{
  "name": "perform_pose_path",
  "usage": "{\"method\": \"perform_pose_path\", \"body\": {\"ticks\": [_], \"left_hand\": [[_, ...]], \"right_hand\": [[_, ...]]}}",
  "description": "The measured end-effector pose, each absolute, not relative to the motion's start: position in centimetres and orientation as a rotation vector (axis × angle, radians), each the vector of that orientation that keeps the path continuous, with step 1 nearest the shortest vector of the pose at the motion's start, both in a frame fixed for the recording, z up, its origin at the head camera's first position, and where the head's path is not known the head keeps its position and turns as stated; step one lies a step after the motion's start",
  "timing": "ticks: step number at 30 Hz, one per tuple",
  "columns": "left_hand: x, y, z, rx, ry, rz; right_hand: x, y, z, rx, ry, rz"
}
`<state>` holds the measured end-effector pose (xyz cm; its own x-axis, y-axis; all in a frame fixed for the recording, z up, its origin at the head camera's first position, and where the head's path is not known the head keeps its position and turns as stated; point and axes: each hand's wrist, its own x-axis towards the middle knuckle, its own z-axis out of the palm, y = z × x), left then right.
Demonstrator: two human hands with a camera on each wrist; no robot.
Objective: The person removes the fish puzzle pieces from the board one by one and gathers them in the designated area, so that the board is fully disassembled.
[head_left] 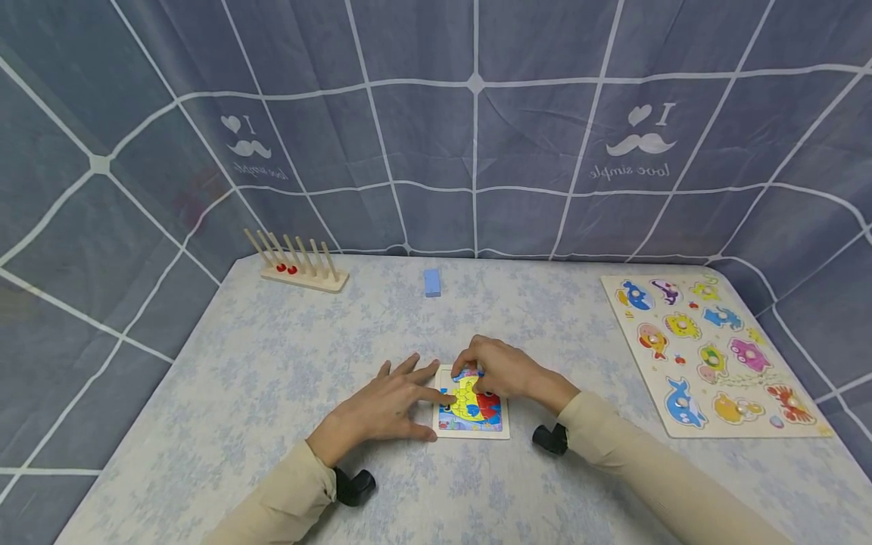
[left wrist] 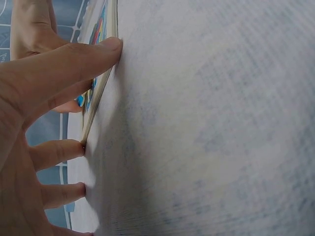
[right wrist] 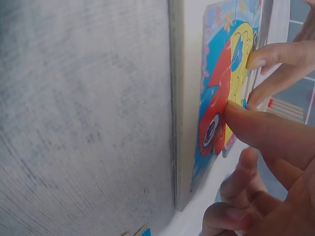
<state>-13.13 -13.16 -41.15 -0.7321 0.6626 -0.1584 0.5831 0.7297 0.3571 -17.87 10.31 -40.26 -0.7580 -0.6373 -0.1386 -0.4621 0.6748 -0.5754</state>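
Observation:
A small jigsaw puzzle (head_left: 470, 412) with a yellow and red fish picture lies in a pale wooden frame on the table. My left hand (head_left: 391, 401) is spread beside it, its index finger resting on the picture and its thumb touching the frame's near left corner. At the puzzle's upper part, my right hand (head_left: 504, 367) pinches a jigsaw piece (head_left: 466, 373) between thumb and curled fingers. In the right wrist view, the right thumb (right wrist: 251, 125) lies against the picture's red and yellow area. The right fingers partly hide the piece.
A wooden peg stand (head_left: 306, 278) with red beads stands at the back left. A blue block (head_left: 432, 283) lies at the back middle. On the right is a large sea-animal peg puzzle board (head_left: 688, 363). A grey checked curtain (head_left: 436, 136) hangs behind the table.

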Motion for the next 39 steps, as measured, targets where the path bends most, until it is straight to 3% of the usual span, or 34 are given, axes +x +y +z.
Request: {"method": "perform_pose_path", "body": {"ticks": [23, 39], "left_hand": [[-13.05, -13.14, -41.05, 0.981, 2.663, 0.414], [-13.11, -13.06, -40.96, 0.962, 2.654, 0.399]], "right_hand": [[-17.03, 10.63, -40.56, -0.943, 2.430, -0.895], [-17.69, 11.19, -40.51, -0.789, 2.449, -1.127]]}}
